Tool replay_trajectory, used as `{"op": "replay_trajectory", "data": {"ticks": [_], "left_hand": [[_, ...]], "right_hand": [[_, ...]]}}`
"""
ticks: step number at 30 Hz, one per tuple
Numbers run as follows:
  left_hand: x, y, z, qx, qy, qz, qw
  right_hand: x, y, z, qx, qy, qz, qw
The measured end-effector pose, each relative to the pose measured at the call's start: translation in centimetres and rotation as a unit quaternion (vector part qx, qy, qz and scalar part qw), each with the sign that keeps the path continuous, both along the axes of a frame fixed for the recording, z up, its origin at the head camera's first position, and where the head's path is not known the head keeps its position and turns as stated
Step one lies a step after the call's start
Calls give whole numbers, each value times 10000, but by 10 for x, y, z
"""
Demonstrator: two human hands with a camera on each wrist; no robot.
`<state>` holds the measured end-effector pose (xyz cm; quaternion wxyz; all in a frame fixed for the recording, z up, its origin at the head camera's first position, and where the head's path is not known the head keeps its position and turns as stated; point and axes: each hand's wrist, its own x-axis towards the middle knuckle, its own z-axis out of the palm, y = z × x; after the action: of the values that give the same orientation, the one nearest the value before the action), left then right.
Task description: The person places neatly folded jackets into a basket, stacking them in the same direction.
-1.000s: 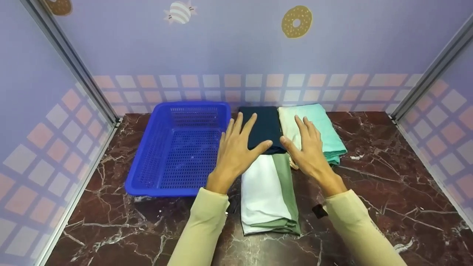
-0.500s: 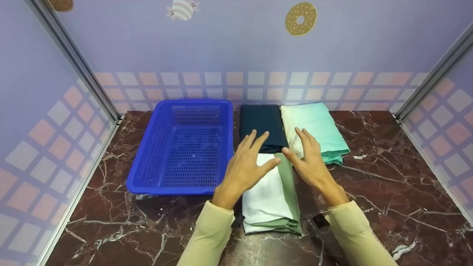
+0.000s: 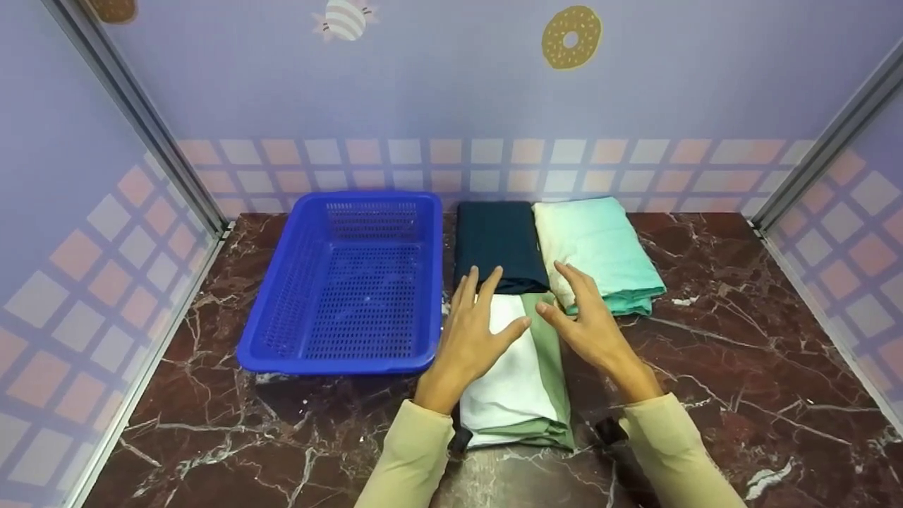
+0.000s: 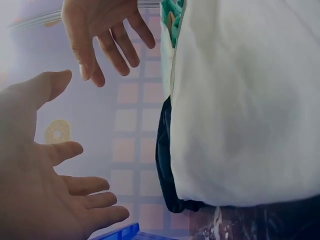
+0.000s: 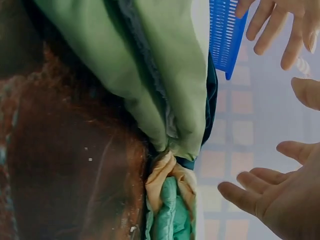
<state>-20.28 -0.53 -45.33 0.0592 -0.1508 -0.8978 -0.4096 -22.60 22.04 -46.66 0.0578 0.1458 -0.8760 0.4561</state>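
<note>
My left hand (image 3: 469, 346) hovers with spread fingers over the left side of a folded white and green cloth (image 3: 509, 381). Opposite it, my right hand (image 3: 592, 335) is held with fingers apart near the cloth's upper right corner. Neither hand holds anything; both wrist views show air between the palms and the fabric. Behind the white and green cloth lies a folded dark navy cloth (image 3: 497, 240). To the right of that one is a folded cloth fading from cream to turquoise (image 3: 603, 247).
A blue perforated plastic basket (image 3: 338, 365) stands left of the cloths with nothing in it. Everything rests on a dark red marbled tabletop (image 3: 734, 367). Lilac panels (image 3: 451, 85) with printed squares enclose the back and both sides.
Both hands have drawn back toward me, the left one farther, from beside the navy cloth to above the white and green cloth. The cloths and basket stay in place.
</note>
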Motion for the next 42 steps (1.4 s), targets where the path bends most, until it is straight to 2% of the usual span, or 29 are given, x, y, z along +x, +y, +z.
{"op": "replay_trajectory", "data": {"ticks": [5, 12, 21, 26, 29, 36, 42], "left_hand": [[2, 3, -12, 97, -138, 54, 9998], [-2, 1, -29, 366, -64, 308, 9988], [-3, -8, -45, 829, -632, 392, 9938], [-5, -12, -55, 1273, -399, 438, 9901], [-7, -13, -57, 1433, -293, 445, 9882], [-8, -17, -56, 1489, -520, 506, 9862], [-9, -18, -55, 1522, -552, 558, 9852]], "right_hand": [[0, 1, -5, -180, -78, 147, 9997], [1, 4, -13, -343, -160, 262, 9989], [1, 6, -22, -180, -197, 485, 9985], [0, 8, -26, -65, -205, 495, 9985], [0, 11, -28, 104, -227, 459, 9986], [0, 12, -33, 348, -400, 551, 9971], [0, 14, -33, 485, -545, 503, 9961]]}}
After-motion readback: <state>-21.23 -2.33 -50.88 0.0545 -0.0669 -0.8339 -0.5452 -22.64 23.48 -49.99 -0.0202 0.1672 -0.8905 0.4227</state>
